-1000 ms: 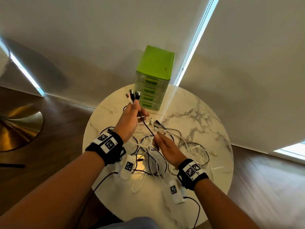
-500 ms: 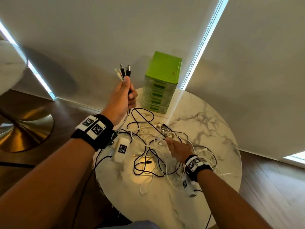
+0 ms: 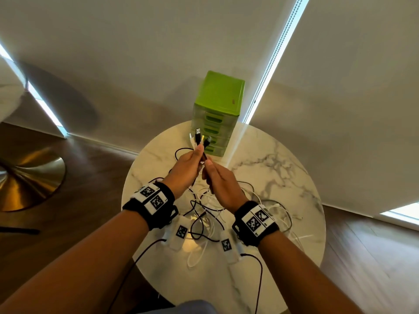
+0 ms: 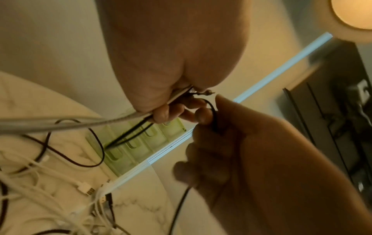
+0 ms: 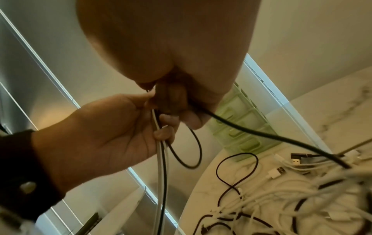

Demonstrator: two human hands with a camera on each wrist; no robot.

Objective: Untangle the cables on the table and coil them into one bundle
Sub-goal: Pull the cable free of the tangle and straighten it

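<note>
Several cable ends [image 3: 199, 138], black and white, stick up from my left hand [image 3: 199, 155], which grips them in a bunch above the round marble table [image 3: 283, 177]. My right hand [image 3: 207, 168] touches the left and curls round one black cable [image 5: 261, 133] that runs down to the tangle. That tangle of black and white cables [image 3: 210, 211] lies on the table under both wrists. In the left wrist view my left fingers [image 4: 167, 111] clamp white and black cables [image 4: 70, 124]. The right wrist view shows loose USB plugs [image 5: 277, 172] in the pile.
A green plastic drawer unit [image 3: 217, 114] stands at the table's far edge, just beyond my hands. A brass disc base [image 3: 27, 177] sits on the wood floor at the left. Pale window blinds [image 3: 340, 87] close the back. White tagged wrist devices [image 3: 181, 232] hang under my wrists.
My left hand came down from its raised spot to just above the table's middle, still holding the plugs. My right hand lifted off the tangle and met it, now gripping a black cable.
</note>
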